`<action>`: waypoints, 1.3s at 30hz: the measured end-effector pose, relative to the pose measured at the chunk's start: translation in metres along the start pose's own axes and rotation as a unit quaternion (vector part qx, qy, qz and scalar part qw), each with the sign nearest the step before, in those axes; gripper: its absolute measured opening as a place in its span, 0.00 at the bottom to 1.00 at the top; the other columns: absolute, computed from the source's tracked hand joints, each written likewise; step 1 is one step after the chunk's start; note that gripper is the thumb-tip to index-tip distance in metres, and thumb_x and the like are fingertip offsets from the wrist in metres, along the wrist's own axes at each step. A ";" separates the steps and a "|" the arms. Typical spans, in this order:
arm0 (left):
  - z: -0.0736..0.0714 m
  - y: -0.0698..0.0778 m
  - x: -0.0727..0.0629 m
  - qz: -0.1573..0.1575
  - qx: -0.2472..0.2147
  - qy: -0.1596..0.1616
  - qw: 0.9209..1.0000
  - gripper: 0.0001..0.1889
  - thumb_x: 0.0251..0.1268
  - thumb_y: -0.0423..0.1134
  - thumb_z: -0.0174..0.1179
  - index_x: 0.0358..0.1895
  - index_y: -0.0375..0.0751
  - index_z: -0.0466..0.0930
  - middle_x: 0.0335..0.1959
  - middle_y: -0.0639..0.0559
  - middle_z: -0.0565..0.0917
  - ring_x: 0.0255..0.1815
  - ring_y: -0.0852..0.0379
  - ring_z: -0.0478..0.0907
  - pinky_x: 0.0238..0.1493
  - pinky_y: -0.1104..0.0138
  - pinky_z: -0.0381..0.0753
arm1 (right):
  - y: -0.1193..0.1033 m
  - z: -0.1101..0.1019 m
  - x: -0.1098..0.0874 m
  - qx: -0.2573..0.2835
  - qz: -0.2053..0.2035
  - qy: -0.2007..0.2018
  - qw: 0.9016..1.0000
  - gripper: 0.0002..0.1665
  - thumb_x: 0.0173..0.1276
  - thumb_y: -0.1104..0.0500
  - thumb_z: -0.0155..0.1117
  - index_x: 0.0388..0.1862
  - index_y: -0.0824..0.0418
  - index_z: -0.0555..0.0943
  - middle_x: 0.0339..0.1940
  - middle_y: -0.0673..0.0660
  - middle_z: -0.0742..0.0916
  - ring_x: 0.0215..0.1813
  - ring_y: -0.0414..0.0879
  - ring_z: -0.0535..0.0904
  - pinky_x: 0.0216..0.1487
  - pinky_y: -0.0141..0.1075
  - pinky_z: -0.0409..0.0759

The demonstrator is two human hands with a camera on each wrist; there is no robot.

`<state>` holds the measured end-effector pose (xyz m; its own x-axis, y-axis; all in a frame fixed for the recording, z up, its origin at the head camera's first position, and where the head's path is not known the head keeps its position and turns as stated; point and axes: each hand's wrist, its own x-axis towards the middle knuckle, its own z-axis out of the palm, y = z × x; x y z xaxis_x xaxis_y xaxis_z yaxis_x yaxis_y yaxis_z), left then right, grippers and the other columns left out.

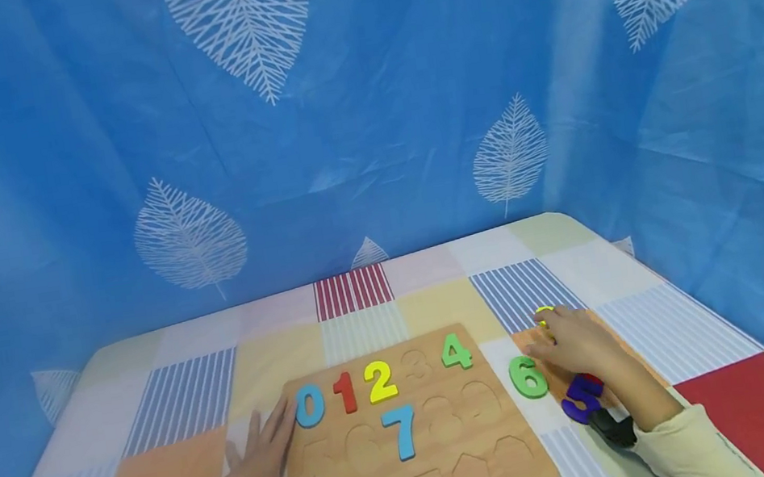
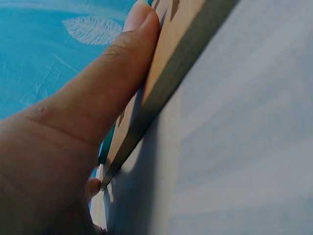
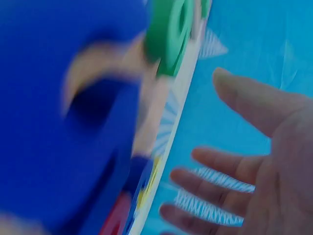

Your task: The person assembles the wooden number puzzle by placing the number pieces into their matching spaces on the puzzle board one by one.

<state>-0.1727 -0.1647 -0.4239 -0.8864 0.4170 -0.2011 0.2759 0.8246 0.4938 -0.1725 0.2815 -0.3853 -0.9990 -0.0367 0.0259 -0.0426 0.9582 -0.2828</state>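
My left hand [image 1: 261, 471] rests on the left edge of a wooden number puzzle board [image 1: 345, 472], fingers spread. Up close in the left wrist view, its thumb [image 2: 120, 58] lies along the board's edge. On the board sit a blue 0 [image 1: 300, 409], red 1 [image 1: 348, 394], yellow 2 [image 1: 383, 391], green 4 [image 1: 463, 356] and blue 7 [image 1: 405, 435]. My right hand [image 1: 576, 342] hovers over loose pieces, its fingers spread and apart in the right wrist view. Beneath it are a partly hidden yellow piece [image 1: 544, 310] and a dark blue 5 [image 1: 581, 406].
A green 6 [image 1: 519, 376] lies between the board and the right hand. Part of a red piece [image 1: 593, 382] shows beside the 5. The patchwork-covered table [image 1: 285, 329] meets a blue leaf-print curtain [image 1: 402, 170] behind and at the sides.
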 end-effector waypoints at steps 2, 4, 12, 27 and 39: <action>0.001 -0.001 0.000 -0.006 -0.004 -0.002 1.000 0.64 0.31 0.66 0.68 0.72 0.39 0.43 0.73 0.36 0.40 0.66 0.21 0.28 0.47 0.24 0.24 | 0.006 -0.004 -0.002 -0.028 0.051 -0.013 0.998 0.42 0.55 0.41 0.64 0.55 0.73 0.70 0.48 0.73 0.76 0.47 0.68 0.71 0.40 0.57 0.75; 0.002 -0.002 -0.001 -0.004 -0.008 -0.002 1.000 0.64 0.31 0.65 0.69 0.72 0.39 0.42 0.73 0.35 0.40 0.66 0.21 0.28 0.47 0.24 0.23 | 0.010 -0.007 -0.004 -0.047 0.098 -0.034 0.994 0.44 0.53 0.37 0.63 0.53 0.73 0.70 0.42 0.71 0.76 0.42 0.64 0.71 0.34 0.53 0.75; 0.003 -0.002 -0.003 -0.002 -0.024 -0.008 1.000 0.63 0.32 0.63 0.69 0.72 0.38 0.43 0.73 0.34 0.39 0.66 0.21 0.26 0.47 0.26 0.20 | 0.018 -0.015 -0.009 -0.035 0.181 -0.099 0.978 0.44 0.43 0.30 0.66 0.37 0.70 0.72 0.31 0.63 0.74 0.37 0.58 0.69 0.31 0.47 0.71; 0.007 -0.005 -0.005 0.003 -0.033 -0.011 0.999 0.63 0.34 0.63 0.69 0.72 0.38 0.41 0.73 0.36 0.38 0.66 0.21 0.25 0.47 0.27 0.17 | 0.020 -0.007 -0.009 -0.046 0.132 -0.075 0.987 0.39 0.48 0.39 0.68 0.43 0.71 0.74 0.34 0.66 0.77 0.37 0.58 0.70 0.31 0.49 0.73; 0.000 -0.005 0.000 0.011 0.005 0.002 1.000 0.64 0.34 0.67 0.66 0.72 0.40 0.40 0.73 0.38 0.38 0.67 0.24 0.26 0.50 0.26 0.22 | 0.004 -0.004 0.008 -0.034 -0.019 -0.012 0.999 0.41 0.47 0.48 0.72 0.55 0.71 0.71 0.47 0.71 0.75 0.48 0.66 0.70 0.44 0.59 0.72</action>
<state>-0.1741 -0.1695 -0.4261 -0.8812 0.4338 -0.1876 0.2992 0.8192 0.4893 -0.1806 0.2860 -0.3818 -0.9968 -0.0793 0.0118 -0.0799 0.9731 -0.2162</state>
